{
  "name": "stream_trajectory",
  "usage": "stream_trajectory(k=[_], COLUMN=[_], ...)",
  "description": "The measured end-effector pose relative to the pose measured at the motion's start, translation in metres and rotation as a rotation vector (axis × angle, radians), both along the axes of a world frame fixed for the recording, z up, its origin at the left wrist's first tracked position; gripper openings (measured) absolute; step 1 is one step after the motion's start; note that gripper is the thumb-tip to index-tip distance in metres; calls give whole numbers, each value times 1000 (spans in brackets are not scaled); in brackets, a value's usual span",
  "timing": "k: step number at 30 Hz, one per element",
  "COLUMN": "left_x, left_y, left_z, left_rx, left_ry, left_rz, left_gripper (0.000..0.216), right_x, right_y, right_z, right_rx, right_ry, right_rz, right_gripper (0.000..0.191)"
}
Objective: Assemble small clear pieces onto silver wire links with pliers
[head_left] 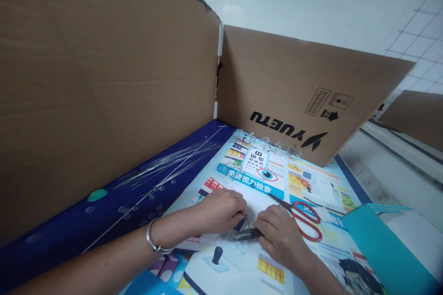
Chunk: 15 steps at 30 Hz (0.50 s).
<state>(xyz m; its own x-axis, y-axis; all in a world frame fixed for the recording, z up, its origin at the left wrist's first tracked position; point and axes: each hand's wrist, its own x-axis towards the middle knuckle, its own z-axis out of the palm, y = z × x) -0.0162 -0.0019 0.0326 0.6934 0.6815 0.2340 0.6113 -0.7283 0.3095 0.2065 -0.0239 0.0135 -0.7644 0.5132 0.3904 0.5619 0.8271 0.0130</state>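
My right hand (277,230) is closed around a pair of pliers (246,234); their dark metal jaws point left, and most of the handles are hidden in my palm. Just left of it, my left hand (221,209), with a silver bangle at the wrist, is closed in a pinch close to the jaws. What its fingers hold is too small and blurred to name. Thin clear loops lie around the plier jaws. Beyond my right hand, scissors (307,222) with red handles rest on the printed sheet (204,265), blades pointing away to the left.
Clear strands (169,161) and round clear beads (152,196) lie on the dark blue surface at left, near a green round piece (97,195). More clear pieces (273,144) line the foot of the cardboard panel (277,78). A teal folder-like object (384,244) lies right.
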Motion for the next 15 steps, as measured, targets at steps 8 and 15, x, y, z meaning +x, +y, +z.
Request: stream_trajectory(k=[8,15], left_x=[2,4], left_y=[-4,-2], left_z=[-3,-7], left_rx=[30,-19], left_ry=[33,-45], left_rz=[66,89], left_gripper=[12,14], right_x=[15,28], right_y=[-9,-8], right_z=[22,31], right_rx=[21,-163], right_ry=[-111,-79], right_rz=[-209,-319], right_gripper=[19,19])
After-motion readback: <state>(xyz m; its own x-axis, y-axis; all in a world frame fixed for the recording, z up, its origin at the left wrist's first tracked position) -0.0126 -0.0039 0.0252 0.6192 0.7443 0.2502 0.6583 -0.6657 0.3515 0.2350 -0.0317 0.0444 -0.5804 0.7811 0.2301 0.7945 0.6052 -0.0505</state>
